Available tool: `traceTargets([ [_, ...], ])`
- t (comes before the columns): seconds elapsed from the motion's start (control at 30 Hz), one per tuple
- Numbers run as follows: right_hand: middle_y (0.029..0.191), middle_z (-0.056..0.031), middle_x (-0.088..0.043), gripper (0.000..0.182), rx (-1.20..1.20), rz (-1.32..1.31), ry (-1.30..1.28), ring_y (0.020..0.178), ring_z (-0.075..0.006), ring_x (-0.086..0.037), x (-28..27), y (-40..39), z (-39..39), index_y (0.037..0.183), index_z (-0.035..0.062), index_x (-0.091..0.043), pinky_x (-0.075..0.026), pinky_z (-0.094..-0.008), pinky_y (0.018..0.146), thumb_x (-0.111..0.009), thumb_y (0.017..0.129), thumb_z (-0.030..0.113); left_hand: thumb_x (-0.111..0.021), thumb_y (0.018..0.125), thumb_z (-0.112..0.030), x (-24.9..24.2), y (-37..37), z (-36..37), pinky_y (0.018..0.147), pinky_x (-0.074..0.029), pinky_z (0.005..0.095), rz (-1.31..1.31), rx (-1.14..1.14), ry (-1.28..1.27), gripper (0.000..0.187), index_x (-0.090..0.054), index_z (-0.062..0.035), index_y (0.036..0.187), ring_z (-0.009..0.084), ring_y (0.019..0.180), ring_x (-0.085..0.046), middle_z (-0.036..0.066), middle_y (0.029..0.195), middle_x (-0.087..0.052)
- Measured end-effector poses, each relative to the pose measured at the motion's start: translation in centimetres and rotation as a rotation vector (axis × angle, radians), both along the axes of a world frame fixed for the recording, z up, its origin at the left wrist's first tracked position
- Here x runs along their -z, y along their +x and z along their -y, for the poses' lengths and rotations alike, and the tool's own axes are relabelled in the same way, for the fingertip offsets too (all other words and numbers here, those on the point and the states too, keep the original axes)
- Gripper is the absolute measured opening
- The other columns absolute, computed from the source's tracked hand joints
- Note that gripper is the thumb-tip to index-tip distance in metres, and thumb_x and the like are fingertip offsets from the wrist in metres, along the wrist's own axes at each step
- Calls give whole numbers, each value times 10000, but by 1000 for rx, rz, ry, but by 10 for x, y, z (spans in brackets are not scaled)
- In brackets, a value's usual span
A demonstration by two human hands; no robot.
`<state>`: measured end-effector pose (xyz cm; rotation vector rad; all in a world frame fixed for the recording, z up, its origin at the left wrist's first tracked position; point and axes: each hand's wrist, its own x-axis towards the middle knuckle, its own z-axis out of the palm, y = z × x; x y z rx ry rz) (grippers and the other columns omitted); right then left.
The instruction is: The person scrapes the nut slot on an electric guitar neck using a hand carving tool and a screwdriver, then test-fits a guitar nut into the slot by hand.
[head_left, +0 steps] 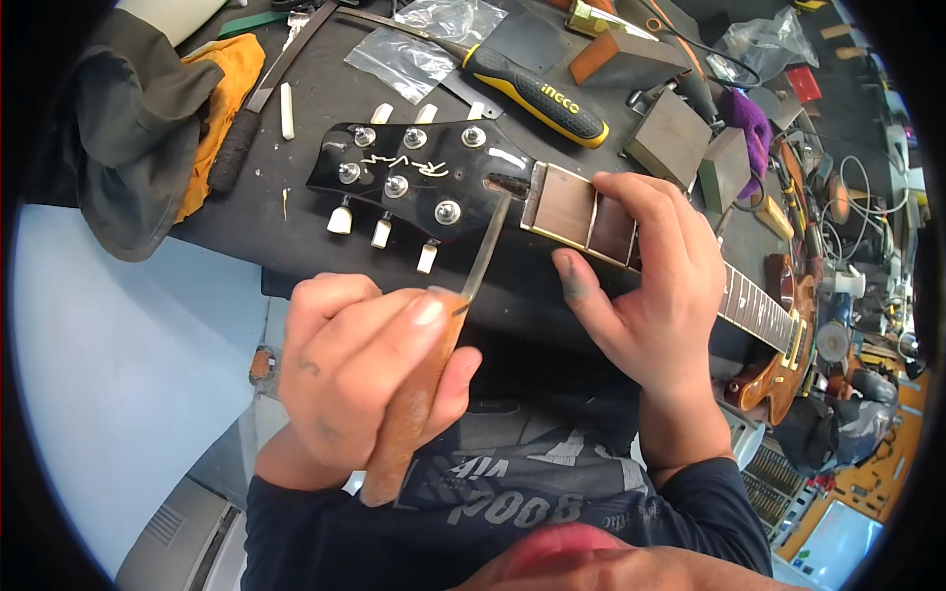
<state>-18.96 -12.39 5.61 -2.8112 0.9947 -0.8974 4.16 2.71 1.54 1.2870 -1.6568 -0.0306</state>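
A guitar's black headstock [419, 177] lies face up on the bench, with metal tuner posts and cream tuner buttons along both sides. Held in the closed fingers of my left hand [360, 369] is a chisel [409, 414] with a worn wooden handle and a narrow metal blade. Its blade tip meets the near edge of the dark truss rod slot [506, 184], beside the nut. My right hand [665, 266] grips the guitar neck [567, 209], fingers across the fretboard and thumb at the near edge. The thumb tip is smudged dark.
Behind the headstock lies a yellow-and-black INGCO-handled tool [537, 96], near a plastic bag [404, 64]. Several blocks [668, 136] and a purple cloth [747, 133] sit at the right. Grey and orange cloth [148, 118] lies left. The brown guitar body [774, 379] extends right.
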Motion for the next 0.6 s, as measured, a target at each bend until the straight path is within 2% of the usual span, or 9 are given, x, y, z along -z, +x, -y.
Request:
traceTargets([
  [0.23, 1011, -43, -713, 598, 25, -65, -41, 873, -281, -717, 0, 1, -1, 1324, 104, -729, -531, -430, 766, -959, 792, 251, -921, 915, -17, -10, -13, 14, 857, -570, 430, 91, -9, -65, 603, -712, -16, 1481, 324, 928, -670, 178, 1207, -832],
  [0.33, 1008, -42, -701, 601, 41, -71, -66, 879, -274, -716, 4, 0, -1, 1321, 110, -727, -542, -427, 770, -958, 786, 257, -927, 898, -2, -11, -19, 20, 856, -583, 421, 107, -30, -93, 569, -733, 39, 1432, 327, 926, -689, 178, 1225, -829],
  [0.6, 1012, -40, -692, 599, 50, -80, -74, 898, -265, -717, 1, -1, -4, 1319, 112, -722, -577, -433, 796, -954, 788, 264, -935, 891, 4, -10, -25, 31, 874, -600, 425, 146, -60, -131, 559, -739, 58, 1412, 330, 951, -716, 173, 1187, -844],
])
